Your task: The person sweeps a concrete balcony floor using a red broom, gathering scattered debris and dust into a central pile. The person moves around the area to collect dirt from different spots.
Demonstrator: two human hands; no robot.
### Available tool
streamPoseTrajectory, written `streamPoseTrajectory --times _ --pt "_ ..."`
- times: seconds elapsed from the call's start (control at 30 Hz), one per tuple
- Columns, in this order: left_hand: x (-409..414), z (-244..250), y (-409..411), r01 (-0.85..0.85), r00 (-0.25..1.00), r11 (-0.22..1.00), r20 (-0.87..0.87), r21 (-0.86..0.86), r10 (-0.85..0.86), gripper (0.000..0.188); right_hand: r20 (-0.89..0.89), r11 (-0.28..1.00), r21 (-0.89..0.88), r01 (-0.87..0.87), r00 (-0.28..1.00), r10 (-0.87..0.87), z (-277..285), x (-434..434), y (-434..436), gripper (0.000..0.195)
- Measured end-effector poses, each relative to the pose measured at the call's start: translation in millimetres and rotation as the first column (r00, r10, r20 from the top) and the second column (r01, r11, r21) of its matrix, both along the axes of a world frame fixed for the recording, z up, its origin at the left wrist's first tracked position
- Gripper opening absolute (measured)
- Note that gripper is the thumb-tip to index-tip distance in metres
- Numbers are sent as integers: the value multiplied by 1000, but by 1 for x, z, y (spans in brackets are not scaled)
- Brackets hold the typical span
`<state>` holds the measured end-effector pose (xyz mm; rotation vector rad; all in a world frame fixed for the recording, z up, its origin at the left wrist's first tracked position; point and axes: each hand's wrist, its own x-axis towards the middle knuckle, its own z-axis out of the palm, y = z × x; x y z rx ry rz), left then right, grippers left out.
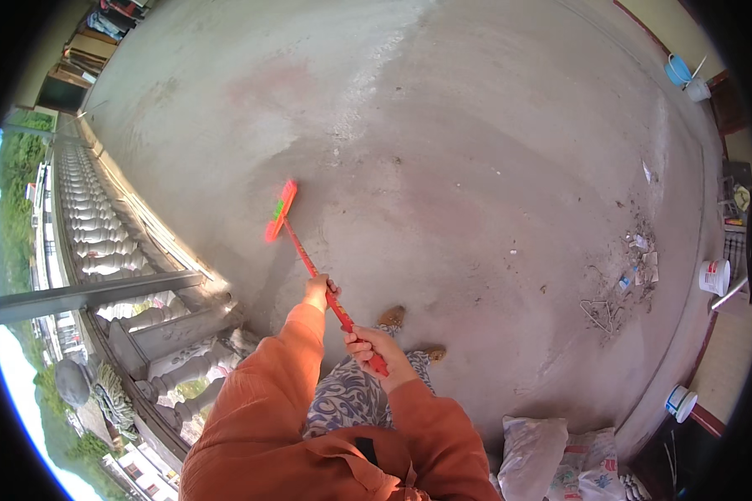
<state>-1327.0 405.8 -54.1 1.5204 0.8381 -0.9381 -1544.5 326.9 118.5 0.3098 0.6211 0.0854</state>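
A push broom with a red handle [302,252] slants away from me over the dusty concrete floor [451,144]. Its orange head with pink and green bristles [281,210] is at the far end, left of centre. My left hand [321,291] grips the handle partway along. Closer to my body, my right hand [376,352] is closed around the handle near its butt end. Whether the bristles touch the floor I cannot tell.
A stone balustrade [100,244] runs along the left, crossed by a metal beam [94,295]. Debris with a wire hanger [596,315] lies on the right. Stuffed sacks [532,457] stand at lower right; a white bucket [714,277] and blue bucket [677,70] line the right wall.
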Motion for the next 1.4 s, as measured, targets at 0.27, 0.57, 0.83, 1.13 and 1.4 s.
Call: streamPoseTrajectory --times 0.27,0.57,0.83,1.13,1.4 --pt "-291 73 -109 361 857 880 -262 -308 -443 8 -481 939 -44 341 817 -319 123 -197 12 38" --pt "-144 131 -99 345 938 926 93 -156 -334 17 -369 983 -101 -151 923 104 124 -99 0 32" --pt "170 26 -29 18 956 1000 292 -11 -14 9 31 955 -148 -256 964 263 -69 238 -14 31" --pt "-103 -16 -100 459 886 884 -26 -86 -463 18 -279 977 66 204 944 -178 -15 -53 12 39" --pt "-165 109 -63 241 968 904 20 -352 -250 17 -592 969 -54 -242 789 164 116 -64 20 32"
